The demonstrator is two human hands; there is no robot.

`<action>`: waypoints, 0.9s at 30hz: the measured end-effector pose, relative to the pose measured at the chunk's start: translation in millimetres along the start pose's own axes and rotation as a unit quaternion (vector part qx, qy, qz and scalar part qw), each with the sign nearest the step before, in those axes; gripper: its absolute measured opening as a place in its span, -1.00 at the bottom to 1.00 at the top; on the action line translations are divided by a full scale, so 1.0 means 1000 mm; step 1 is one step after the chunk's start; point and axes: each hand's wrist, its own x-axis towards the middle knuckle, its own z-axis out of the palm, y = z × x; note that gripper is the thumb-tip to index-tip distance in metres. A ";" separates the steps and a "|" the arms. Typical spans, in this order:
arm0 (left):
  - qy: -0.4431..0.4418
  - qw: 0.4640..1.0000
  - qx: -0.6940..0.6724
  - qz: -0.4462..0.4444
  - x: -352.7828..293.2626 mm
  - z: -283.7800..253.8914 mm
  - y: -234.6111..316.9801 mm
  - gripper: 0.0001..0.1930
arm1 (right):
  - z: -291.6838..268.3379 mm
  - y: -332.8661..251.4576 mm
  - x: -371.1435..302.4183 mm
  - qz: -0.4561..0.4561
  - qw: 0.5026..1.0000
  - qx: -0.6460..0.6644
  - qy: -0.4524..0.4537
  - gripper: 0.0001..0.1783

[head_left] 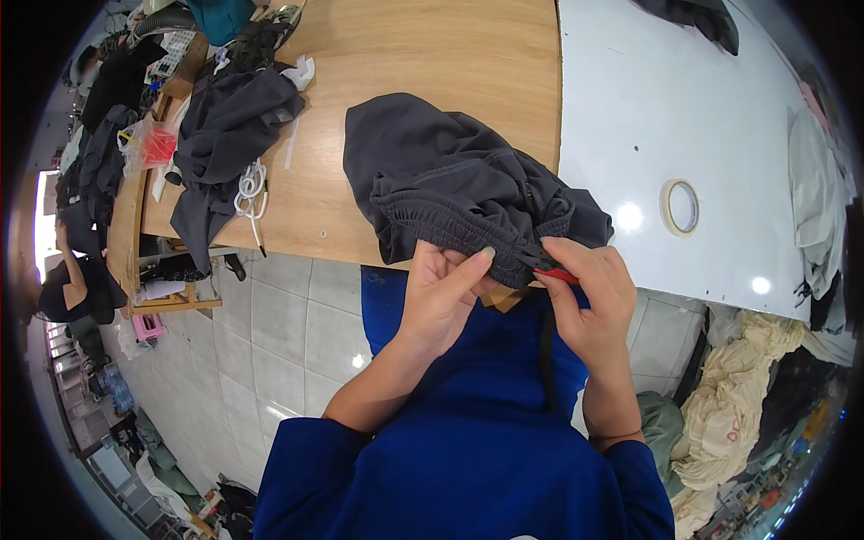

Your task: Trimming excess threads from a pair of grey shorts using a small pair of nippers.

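Note:
A dark grey garment (450,171) with a gathered elastic waistband (441,216) lies bunched at the near edge of the wooden table. My left hand (441,292) pinches the waistband between thumb and fingers. Close beside it, my right hand (589,288) grips a small red-handled tool (556,274), which looks like thread snips. Its dark front part rests against the waistband, and the tip is hard to make out against the cloth. A black cord (546,360) hangs below the waistband in front of my blue shirt.
The wooden table (450,45) meets a white tabletop (612,117) on the right, where a tape roll (680,208) lies. More dark cloth (234,126) and a white cord (251,191) are at left. Cream fabric (733,405) is heaped at lower right. A person (81,279) is far left.

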 end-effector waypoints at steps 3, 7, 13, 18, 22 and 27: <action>-0.005 1.000 0.005 0.004 0.000 0.000 0.001 -0.66 | 0.000 0.000 0.003 -0.022 1.000 -0.014 0.013 -0.63; -0.008 1.000 -0.010 -0.003 0.000 0.002 0.001 -0.66 | -0.002 0.000 0.003 -0.026 0.999 -0.026 0.018 -0.65; -0.008 0.999 -0.029 -0.018 0.000 0.003 0.001 -0.65 | 0.000 -0.001 0.002 -0.029 0.999 -0.020 0.019 -0.64; -0.005 1.000 -0.008 -0.001 0.000 0.002 -0.001 -0.67 | 0.003 0.000 0.001 -0.021 0.999 -0.022 0.026 -0.65; -0.009 1.000 -0.006 -0.006 0.000 0.002 0.001 -0.67 | 0.005 -0.001 -0.001 -0.012 1.000 0.001 0.013 -0.66; -0.003 1.000 -0.027 -0.012 -0.001 0.003 -0.006 -0.65 | 0.030 -0.004 -0.012 0.205 0.943 0.259 0.048 -0.40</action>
